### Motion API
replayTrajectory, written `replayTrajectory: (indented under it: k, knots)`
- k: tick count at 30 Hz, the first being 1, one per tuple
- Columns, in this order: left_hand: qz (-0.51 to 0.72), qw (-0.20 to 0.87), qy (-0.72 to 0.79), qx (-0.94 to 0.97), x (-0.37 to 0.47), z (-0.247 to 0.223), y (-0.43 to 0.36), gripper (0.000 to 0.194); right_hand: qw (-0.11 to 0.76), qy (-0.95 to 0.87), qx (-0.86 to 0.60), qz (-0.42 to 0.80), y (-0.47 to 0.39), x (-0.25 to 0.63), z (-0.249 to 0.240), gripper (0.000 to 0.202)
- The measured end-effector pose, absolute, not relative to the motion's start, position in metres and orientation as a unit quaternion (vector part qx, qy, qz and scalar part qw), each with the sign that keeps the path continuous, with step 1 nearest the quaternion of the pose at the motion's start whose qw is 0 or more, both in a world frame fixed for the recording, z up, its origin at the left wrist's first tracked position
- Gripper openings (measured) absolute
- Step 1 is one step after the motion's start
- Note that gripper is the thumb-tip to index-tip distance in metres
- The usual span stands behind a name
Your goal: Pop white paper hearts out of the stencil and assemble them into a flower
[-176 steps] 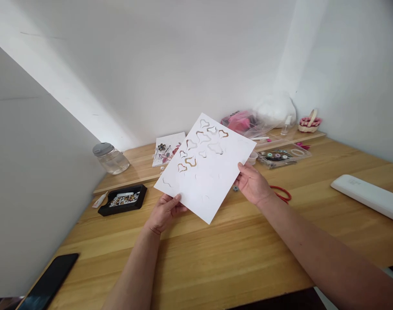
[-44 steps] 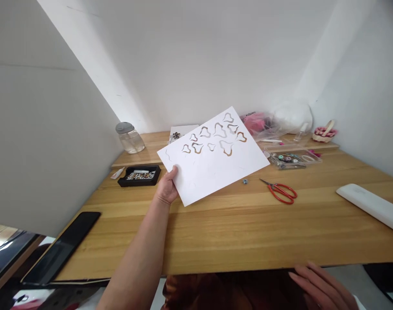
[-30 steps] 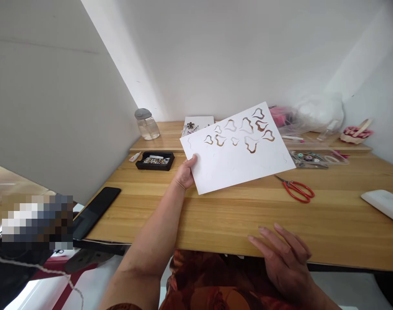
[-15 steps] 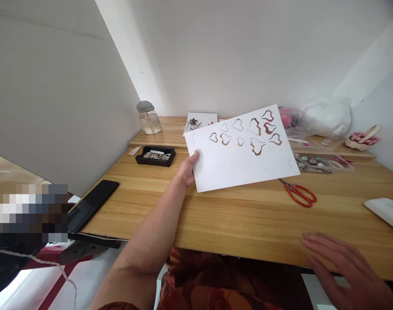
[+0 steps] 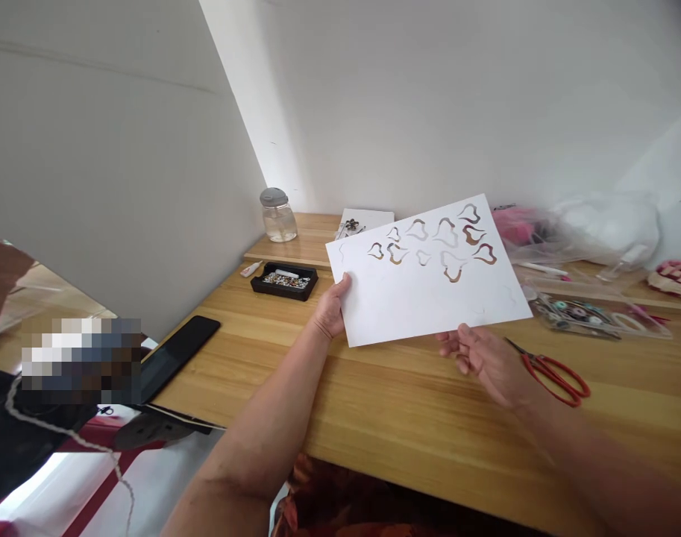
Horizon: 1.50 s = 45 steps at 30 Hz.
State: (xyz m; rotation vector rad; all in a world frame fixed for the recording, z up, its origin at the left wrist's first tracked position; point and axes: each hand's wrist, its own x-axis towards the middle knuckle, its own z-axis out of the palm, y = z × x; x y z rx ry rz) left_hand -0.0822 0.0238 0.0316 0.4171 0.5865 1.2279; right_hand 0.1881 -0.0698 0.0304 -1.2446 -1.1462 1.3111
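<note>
Left hand: pinching the left short edge of a white rectangular paper sheet with curved cut-outs, thumb on top
Right hand: half open, fingers loosely curled, thumb tip at the near long edge; cannot tell whether it grips
Sheet: ahead of and between both hands
Long axis: left to right, right end angled farther away
Red-handled metal scissors: just right of the right hand
</note>
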Motion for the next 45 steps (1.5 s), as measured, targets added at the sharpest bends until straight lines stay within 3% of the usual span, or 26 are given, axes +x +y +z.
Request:
replayTrajectory:
  k: [6,18,30,35,38,43,45]
  knots:
    - [0.566,0.739,0.294,0.217,-0.080,0.029,0.024,0.034,0.551,-0.381,-0.455,0.586,-0.053,0.169,0.019,0.038]
    - [0.576,0.696,0.351,0.245,-0.070,0.027,0.022,0.027,0.556,-0.351,-0.454,0.601,-0.057,0.175,0.011,0.039]
    - [0.553,0.749,0.274,0.242,-0.070,0.027,0.017,0.046,0.584,-0.326,-0.418,0.615,-0.056,0.178,0.008,0.030]
    - [0.570,0.743,0.273,0.221,-0.070,0.034,0.018,0.063,0.592,-0.323,-0.409,0.615,-0.056,0.179,0.010,0.026]
    - [0.587,0.721,0.304,0.207,-0.069,0.033,0.021,0.054,0.599,-0.327,-0.400,0.612,-0.056,0.181,0.013,0.025]
    - [0.574,0.709,0.322,0.253,-0.068,0.027,0.024,0.012,0.597,-0.335,-0.399,0.610,-0.056,0.184,0.014,0.024]
    - [0.569,0.703,0.339,0.259,-0.070,0.025,0.025,0.010,0.599,-0.333,-0.396,0.611,-0.056,0.184,0.015,0.024]
